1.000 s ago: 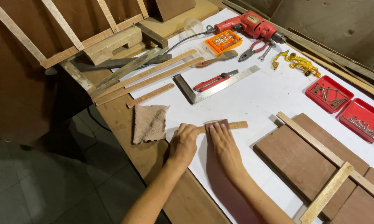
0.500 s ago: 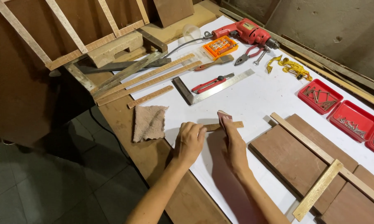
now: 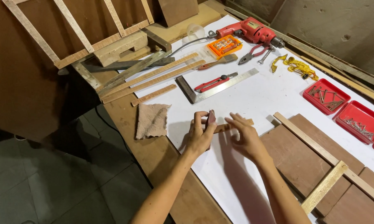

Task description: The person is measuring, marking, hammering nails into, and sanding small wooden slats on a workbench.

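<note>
My left hand point(image 3: 198, 139) pinches a small dark reddish-brown sheet, like sandpaper point(image 3: 211, 118), and holds it up on edge above the white sheet point(image 3: 257, 99) that covers the bench. My right hand point(image 3: 245, 139) is just to its right with fingers spread. Its fingertips rest on a short light wooden strip point(image 3: 248, 122) that lies flat on the white sheet. The hands cover most of that strip, and only its right end shows.
A beige cloth point(image 3: 151, 120) lies left of my hands. Behind them are a try square point(image 3: 224, 85), a red utility knife point(image 3: 211, 83), long wooden strips point(image 3: 153, 76), a red drill point(image 3: 249, 30), pliers point(image 3: 251, 54) and an orange bit box point(image 3: 224, 43). Red trays of screws point(image 3: 325, 96) and brown boards point(image 3: 303, 153) are on the right.
Both hands lay flat over the sheet on the strip. My left hand has since lifted the sheet on edge, and my right hand has shifted right with fingers spread.
</note>
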